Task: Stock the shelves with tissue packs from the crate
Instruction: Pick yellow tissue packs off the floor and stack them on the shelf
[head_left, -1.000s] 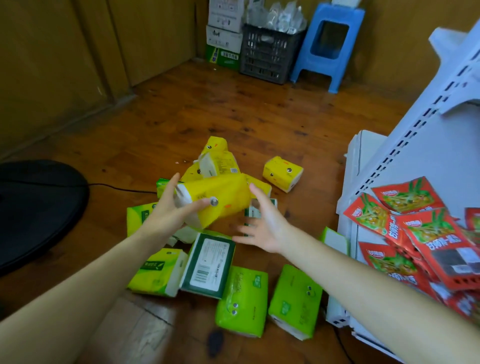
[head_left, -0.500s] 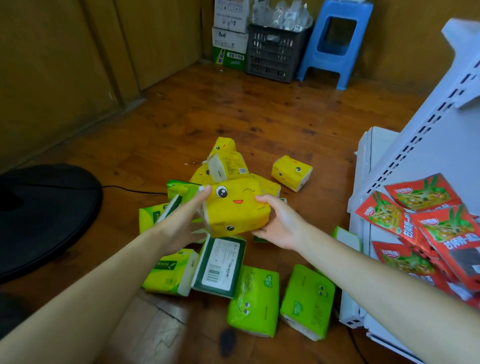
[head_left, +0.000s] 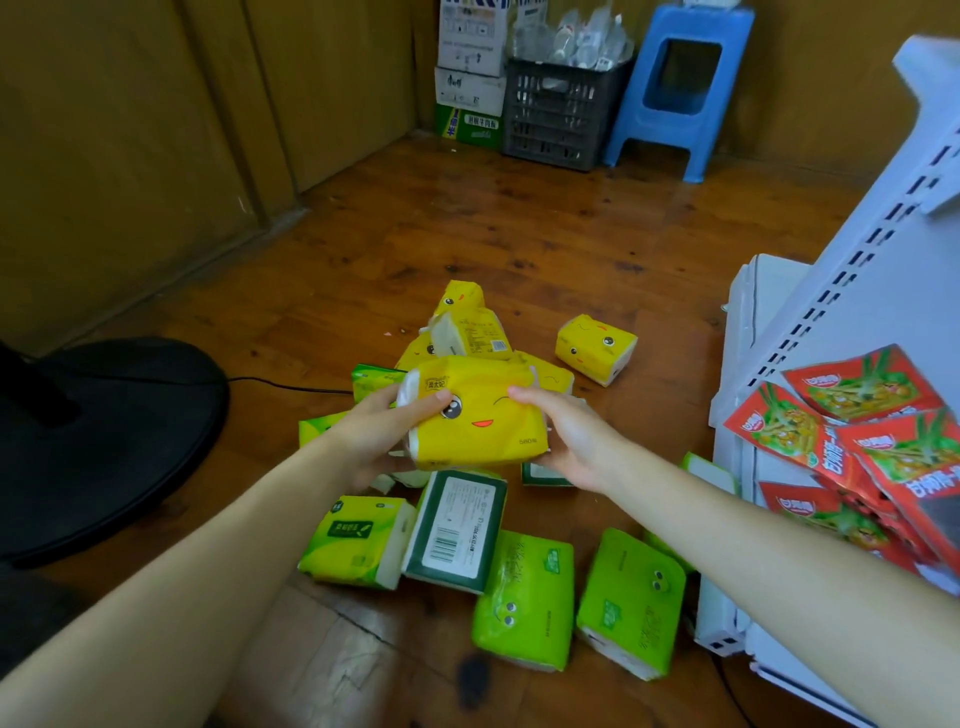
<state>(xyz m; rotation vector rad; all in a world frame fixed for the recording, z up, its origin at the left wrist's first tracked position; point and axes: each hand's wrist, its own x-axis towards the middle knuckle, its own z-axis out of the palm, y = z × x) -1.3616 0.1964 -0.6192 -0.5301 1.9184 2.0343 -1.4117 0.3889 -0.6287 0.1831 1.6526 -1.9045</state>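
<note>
Left hand (head_left: 374, 436) and right hand (head_left: 566, 441) hold one yellow tissue pack (head_left: 478, 415) over a floor pile.
Left thumb lies on the printed face and the fingers curl under the left end. Right thumb sits on the top front, fingers wrapped round the right end. Pack is level, cartoon face toward the camera, above green tissue packs (head_left: 524, 597) and more yellow ones scattered on the wooden floor (head_left: 467, 234). White shelf (head_left: 883, 249) with red snack packets (head_left: 857, 431) at right; dark crate (head_left: 561, 119) beside blue stool (head_left: 680, 88) far back.

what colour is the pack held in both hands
Yellow tissue pack with a winking cartoon face, seen in the head view.
</note>
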